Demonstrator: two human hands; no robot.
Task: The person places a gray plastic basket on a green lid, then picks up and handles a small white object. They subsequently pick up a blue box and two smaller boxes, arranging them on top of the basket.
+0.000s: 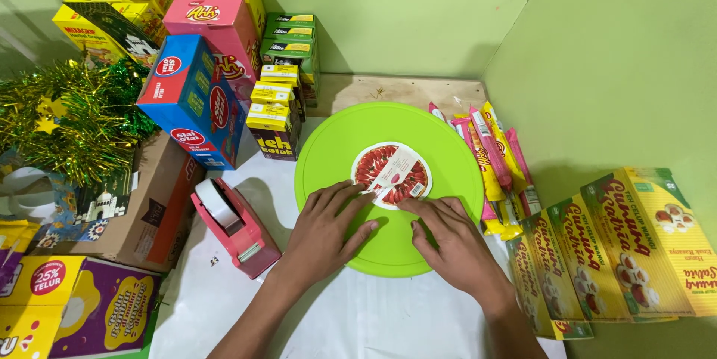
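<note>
On the round bright green plastic plate in the middle of the surface, both hands lie flat with the fingers spread and pinch nothing. The left hand presses the near left edge of the round paper label with red fruit slices, its fingertips touching the rim of the label. The right hand presses from the near right side, its index finger at the lower edge of the same label. A white strip crosses the label at a slant. To do this pressing well, I judge the fingers should smooth from the centre outward and keep the plate from sliding.

Just left of the plate stands a pink tape dispenser on the white cover of the surface. Far left are stacked colourful snack boxes and green-gold tinsel. At the right of the plate lie long pink and yellow sachets, touching its rim, and further right a row of yellow-green biscuit boxes near the green wall.
</note>
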